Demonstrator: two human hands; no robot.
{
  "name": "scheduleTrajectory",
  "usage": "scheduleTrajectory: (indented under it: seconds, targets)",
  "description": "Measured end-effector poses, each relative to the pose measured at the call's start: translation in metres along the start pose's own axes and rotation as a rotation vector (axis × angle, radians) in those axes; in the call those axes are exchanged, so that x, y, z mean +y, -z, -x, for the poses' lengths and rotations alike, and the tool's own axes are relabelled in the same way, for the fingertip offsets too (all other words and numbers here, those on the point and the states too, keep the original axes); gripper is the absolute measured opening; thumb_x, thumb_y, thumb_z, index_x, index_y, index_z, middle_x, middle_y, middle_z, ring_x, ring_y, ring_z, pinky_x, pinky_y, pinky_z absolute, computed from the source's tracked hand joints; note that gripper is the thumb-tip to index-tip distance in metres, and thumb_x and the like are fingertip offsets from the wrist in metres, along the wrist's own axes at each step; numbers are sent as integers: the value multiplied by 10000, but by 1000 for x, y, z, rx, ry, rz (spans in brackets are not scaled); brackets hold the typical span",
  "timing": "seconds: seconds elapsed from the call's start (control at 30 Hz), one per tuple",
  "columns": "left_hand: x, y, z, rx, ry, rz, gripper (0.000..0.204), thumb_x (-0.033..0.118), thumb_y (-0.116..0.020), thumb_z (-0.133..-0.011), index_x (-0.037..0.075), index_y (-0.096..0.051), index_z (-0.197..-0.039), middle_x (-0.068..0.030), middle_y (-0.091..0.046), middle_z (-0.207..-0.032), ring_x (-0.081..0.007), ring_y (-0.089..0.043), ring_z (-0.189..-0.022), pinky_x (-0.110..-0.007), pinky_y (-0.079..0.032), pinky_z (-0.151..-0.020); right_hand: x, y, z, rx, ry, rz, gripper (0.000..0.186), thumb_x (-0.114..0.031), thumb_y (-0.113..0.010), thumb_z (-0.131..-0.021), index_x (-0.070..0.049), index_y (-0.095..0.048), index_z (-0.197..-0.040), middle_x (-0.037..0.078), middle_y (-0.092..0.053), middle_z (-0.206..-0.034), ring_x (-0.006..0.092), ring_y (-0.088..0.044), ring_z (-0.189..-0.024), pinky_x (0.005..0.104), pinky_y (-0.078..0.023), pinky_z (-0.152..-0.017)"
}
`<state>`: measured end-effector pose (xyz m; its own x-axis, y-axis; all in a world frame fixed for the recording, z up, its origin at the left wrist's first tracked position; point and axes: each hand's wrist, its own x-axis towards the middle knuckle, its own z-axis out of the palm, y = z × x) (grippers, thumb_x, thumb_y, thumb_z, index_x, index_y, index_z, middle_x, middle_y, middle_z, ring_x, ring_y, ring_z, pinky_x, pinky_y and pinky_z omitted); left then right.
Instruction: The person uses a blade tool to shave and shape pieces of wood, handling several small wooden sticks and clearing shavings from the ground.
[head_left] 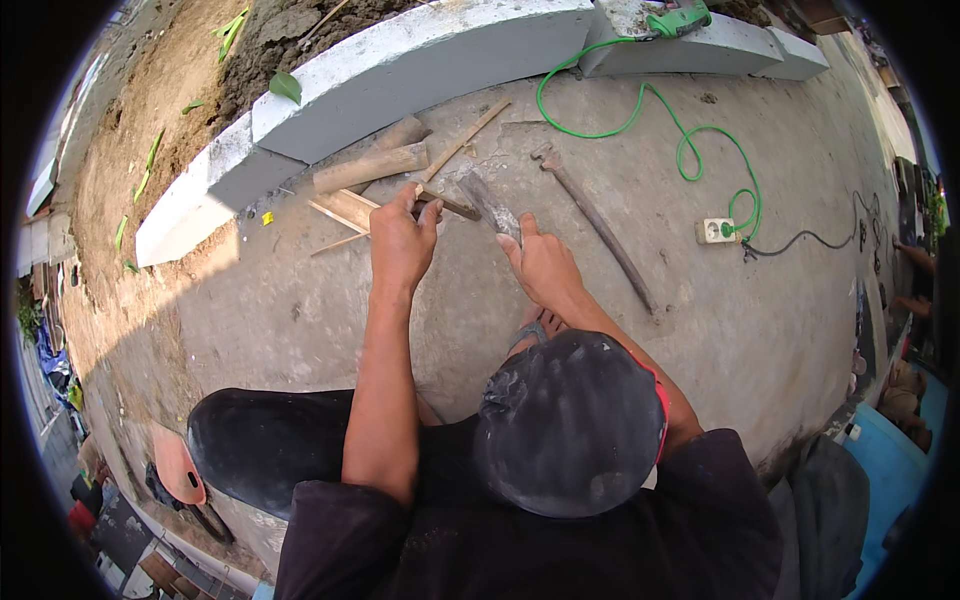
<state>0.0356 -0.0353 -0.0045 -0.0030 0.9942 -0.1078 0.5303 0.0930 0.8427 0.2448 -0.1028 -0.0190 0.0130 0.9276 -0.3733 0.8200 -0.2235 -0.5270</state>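
My left hand (pixel 402 238) pinches a short dark strip of split bamboo or wood (pixel 450 204) between thumb and fingers. My right hand (pixel 545 266) is closed around the lower end of a flat, worn grey blade-like tool (pixel 487 200), its upper end slanting left toward the strip. From this view I cannot tell whether blade and strip touch. Just beyond my left hand lie a thick bamboo piece (pixel 370 168), another round length behind it, and pale split pieces (pixel 348 208). A narrow bamboo strip (pixel 468 138) points away toward the curb.
A rusty bar with a forked head (pixel 600 235) lies right of my right hand. Farther right, a white socket block (pixel 715 231) joins a green cord (pixel 690 140) running to a green power tool (pixel 680 18). White curb blocks (pixel 420 62) bound the far side. My sandalled foot (pixel 545 322) is close by.
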Motion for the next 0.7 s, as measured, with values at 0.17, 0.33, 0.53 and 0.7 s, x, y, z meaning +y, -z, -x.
scheduleTrajectory:
  seconds: [0.17, 0.33, 0.53, 0.7]
  targets:
    - [11, 4, 15, -34, 50, -72, 141, 41, -724, -967, -71, -673, -1036, -174, -774, -832, -201, -784, -807, -315, -584, -723, 18, -3, 9, -89, 17, -41, 569, -465, -486, -1091, 76, -530, -1260, 287, -691, -768, 508, -701, -793, 589, -537, -717]
    - [11, 11, 2, 11, -73, -60, 141, 48, -722, -970, -60, -672, -1046, -172, -780, -848, -210, -783, -804, -320, -585, -732, -34, 70, 4, 71, 42, -231, 536, -442, -541, -1084, 72, -526, -1236, 253, -675, -737, 462, -696, -721, 511, -528, -656]
    - [1, 5, 3, -1, -19, -76, 116, 39, -713, -971, -42, -671, -1042, -165, -781, -848, -201, -782, -809, -321, -582, -722, -62, 87, 7, 490, 434, -648, 465, -383, -616, -1067, 50, -522, -1208, 205, -620, -692, 412, -652, -604, 435, -477, -563]
    - [-3, 0, 6, 41, -63, -7, 177, 49, -738, -931, -28, -683, -1081, -238, -741, -818, -354, -738, -706, -400, -538, -651, 0, -4, -2, 139, 171, -185, 511, -425, -587, -1067, 62, -534, -1213, 255, -666, -729, 479, -687, -680, 501, -510, -611]
